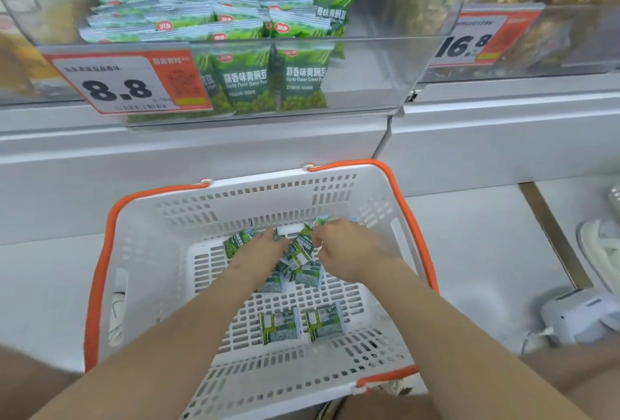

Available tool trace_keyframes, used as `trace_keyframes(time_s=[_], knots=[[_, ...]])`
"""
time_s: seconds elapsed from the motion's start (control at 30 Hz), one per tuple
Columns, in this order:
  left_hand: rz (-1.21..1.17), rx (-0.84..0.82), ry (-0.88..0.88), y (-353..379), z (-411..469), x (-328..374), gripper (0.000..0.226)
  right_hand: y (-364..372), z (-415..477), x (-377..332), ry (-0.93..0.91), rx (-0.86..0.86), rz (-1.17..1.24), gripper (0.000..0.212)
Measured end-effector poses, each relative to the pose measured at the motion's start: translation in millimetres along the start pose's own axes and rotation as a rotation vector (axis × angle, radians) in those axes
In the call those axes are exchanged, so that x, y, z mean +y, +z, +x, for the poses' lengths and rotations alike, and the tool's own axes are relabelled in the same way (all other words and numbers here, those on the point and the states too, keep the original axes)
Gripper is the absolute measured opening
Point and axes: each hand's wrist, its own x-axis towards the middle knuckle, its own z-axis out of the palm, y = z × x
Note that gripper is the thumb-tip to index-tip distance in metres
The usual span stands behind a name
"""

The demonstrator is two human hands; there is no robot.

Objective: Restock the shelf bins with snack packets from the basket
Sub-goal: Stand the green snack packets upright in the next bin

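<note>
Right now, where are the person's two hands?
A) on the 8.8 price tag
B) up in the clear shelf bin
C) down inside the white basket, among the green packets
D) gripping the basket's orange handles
C: the left hand and right hand both reach down into the white basket, onto the green packets on its floor.

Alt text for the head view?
The left hand and right hand grip small green snack packets in a white slotted plastic basket with orange handles; two more packets lie loose nearer. Above, a clear shelf bin holds matching packets.
</note>
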Motion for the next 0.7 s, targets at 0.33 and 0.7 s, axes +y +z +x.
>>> trace_keyframes(time_s=[0.33,0.7], knots=[[-1.038,0.167,-0.014,-105,-50,2,0.01,-14,-8,0,0.021,0.119,0.751,0.05],[-1.165,0.519,0.08,-196,-108,23,0.033,-83,-55,-32,-0.198,0.413,0.933,0.03]])
